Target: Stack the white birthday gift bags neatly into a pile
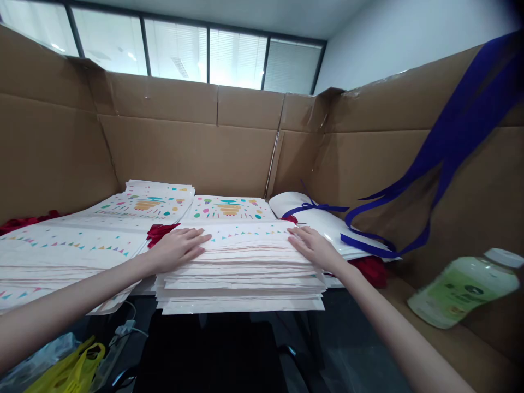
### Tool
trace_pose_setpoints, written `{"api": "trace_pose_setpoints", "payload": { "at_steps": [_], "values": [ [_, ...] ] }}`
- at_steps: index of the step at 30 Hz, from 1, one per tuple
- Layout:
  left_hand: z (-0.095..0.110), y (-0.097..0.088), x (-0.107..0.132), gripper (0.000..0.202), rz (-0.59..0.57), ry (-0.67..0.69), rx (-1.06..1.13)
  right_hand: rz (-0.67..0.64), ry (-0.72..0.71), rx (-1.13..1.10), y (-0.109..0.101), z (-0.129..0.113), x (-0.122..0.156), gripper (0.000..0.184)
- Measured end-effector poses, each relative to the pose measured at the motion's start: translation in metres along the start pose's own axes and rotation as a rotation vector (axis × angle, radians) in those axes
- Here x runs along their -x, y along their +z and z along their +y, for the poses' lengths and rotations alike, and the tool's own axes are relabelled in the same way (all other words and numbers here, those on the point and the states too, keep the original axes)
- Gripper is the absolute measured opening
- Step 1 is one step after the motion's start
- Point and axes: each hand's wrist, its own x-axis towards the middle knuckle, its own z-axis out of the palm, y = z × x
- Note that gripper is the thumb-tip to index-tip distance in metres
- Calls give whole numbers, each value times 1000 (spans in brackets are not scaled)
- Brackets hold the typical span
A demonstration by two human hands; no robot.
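A tall stack of white printed paper pieces [241, 273], with coloured bunting and a cake pattern, lies in front of me. They look like flat bags or sheets; I cannot tell which. My left hand [178, 250] rests flat on the top left edge with its fingers stretched out. On the top right edge lies my right hand [314, 246], also with fingers extended. Neither hand grips anything. Beside my left hand is a bunch of red ribbon [160, 233]. Another red bunch [370, 271] shows beyond my right wrist.
More printed stacks [82, 232] lie at left. A rolled white bundle tied with blue ribbon [315, 206] sits at right. Long blue ribbons [446, 131] hang over the cardboard wall [184, 147]. A green-labelled bottle [460, 292] stands tilted at right. A black chair [208, 355] is below.
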Motion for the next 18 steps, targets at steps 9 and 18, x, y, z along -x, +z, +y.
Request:
{"api": "trace_pose_setpoints", "payload": {
  "at_steps": [9, 18],
  "values": [
    [2, -2, 3, 48, -118, -46, 142, -54, 31, -102, -5, -1, 16, 46],
    [-16, -52, -42, 43, -394, 34, 346, 97, 4, -236, -39, -23, 12, 26]
  ]
}}
